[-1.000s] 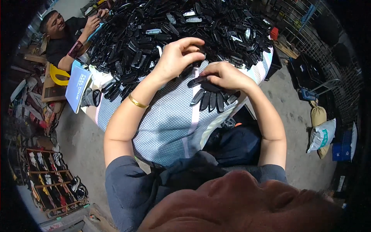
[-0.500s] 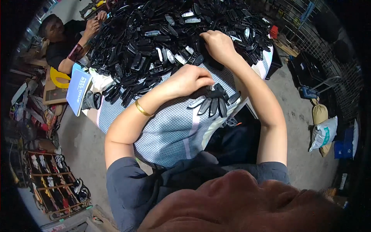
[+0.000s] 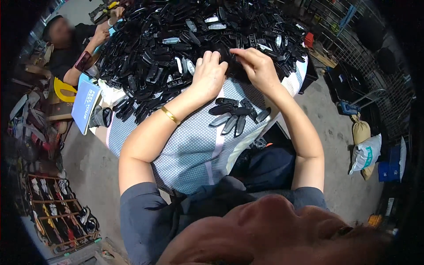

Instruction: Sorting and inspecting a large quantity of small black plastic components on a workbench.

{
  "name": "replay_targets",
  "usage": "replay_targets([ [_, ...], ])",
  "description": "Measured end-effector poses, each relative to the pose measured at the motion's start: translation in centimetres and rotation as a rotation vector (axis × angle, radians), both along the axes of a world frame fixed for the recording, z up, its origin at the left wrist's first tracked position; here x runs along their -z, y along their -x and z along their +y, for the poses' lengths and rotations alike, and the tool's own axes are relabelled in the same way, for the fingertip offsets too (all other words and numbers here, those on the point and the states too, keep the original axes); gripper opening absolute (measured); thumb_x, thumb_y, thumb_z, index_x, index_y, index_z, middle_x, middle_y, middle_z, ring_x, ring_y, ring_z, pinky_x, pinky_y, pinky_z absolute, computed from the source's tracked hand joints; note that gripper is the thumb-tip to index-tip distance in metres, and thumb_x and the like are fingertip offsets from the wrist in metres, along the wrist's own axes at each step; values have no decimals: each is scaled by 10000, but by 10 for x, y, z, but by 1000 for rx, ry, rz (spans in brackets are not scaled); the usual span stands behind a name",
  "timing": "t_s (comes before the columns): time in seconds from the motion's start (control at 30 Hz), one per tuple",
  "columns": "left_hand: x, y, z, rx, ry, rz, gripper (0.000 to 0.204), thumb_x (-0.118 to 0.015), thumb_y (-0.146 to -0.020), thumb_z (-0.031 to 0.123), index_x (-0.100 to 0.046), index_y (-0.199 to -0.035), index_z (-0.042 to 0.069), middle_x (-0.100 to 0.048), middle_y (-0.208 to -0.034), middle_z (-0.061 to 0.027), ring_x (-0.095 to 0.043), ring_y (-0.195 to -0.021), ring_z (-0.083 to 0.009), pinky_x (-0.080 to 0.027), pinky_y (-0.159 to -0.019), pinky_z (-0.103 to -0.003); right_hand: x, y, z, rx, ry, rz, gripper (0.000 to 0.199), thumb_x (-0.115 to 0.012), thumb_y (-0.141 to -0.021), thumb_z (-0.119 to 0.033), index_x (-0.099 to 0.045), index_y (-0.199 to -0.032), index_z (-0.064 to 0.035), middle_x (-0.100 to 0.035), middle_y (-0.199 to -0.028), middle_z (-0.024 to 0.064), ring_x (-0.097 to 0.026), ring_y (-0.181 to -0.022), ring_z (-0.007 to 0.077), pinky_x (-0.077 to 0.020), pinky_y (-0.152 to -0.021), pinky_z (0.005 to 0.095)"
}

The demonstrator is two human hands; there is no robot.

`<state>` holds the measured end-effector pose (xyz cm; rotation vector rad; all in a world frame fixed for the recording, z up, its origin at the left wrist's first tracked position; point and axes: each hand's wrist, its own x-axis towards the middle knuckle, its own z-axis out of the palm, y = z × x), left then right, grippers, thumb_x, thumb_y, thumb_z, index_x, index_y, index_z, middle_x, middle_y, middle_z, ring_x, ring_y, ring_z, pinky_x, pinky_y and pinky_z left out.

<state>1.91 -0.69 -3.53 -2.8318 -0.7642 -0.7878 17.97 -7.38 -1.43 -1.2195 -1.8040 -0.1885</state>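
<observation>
A large heap of glossy black oblong plastic parts point(image 3: 145, 57) covers the far side of the cloth-covered table point(image 3: 185, 145). My left hand point(image 3: 210, 75) reaches to the heap's near edge. Its fingers are bent together over the dark parts, and what lies under the fingertips is hidden. Close to its right, my right hand point(image 3: 258, 68) has thumb and forefinger drawn together at a dark part between the two hands, whose outline blends into the heap. Nearer to me, a small fanned group of black parts point(image 3: 236, 115) lies on the cloth, touched by neither hand.
A blue-and-white box point(image 3: 86, 106) stands at the table's left edge. Beyond it a co-worker point(image 3: 73, 48) reaches toward the heap. A rack of small goods point(image 3: 59, 210) sits on the floor at lower left. Sacks point(image 3: 365, 150) and a black case point(image 3: 346, 81) stand at right.
My left hand has left the small fanned group and moved up to the heap. My right hand has come slightly nearer to me, its fingers now close to the left ones.
</observation>
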Motion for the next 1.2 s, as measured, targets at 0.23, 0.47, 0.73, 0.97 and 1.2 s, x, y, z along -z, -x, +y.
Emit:
replay_targets([
  [0.23, -9, 1, -3, 263, 77, -426, 231, -624, -712, 27, -598, -933, -33, -575, -901, -160, -561, -871, -323, -447, -796, -375, 4, 4, -9, -24, -2, 83, 216, -587, -799, 8, -627, -1010, -15, -623, -840, 113, -617, -714, 198, -487, -631, 267],
  [0.47, -25, 14, -6, 257, 1225, -662, 341, -645, -804, 88, -566, -1120, -12, -612, -914, -60, -593, -787, -122, -481, -714, -222, 12, 6, -9, -21, 84, 165, 174, -601, -800, -75, -644, -959, -20, -639, -878, 138, -634, -770, 275, -501, -667, 322],
  [0.73, -31, 20, 0, 352, 1398, -647, 302, -629, -814, 58, -579, -1101, -23, -611, -910, -45, -591, -745, -101, -486, -676, -208, 10, 9, -10, -35, 107, 368, 188, -579, -857, -92, -643, -1012, -6, -639, -818, 55, -580, -633, 68, -457, -500, 199],
  [0.97, -33, 22, -5, 298, 1061, -506, 244, -617, -811, 66, -631, -1040, -16, -632, -975, -53, -586, -786, -106, -477, -723, -221, 2, 18, -16, -45, 2, 202, 152, -615, -793, -43, -648, -931, 12, -634, -806, 115, -622, -680, 188, -484, -603, 267],
  [1.2, -18, 12, -16, 361, 1435, -914, 300, -582, -865, 115, -574, -1129, -27, -635, -949, -55, -580, -806, -91, -467, -739, -217, 10, 31, -14, 52, -144, 117, 164, -643, -787, -63, -595, -924, 14, -615, -826, 101, -599, -652, 177, -478, -573, 266],
])
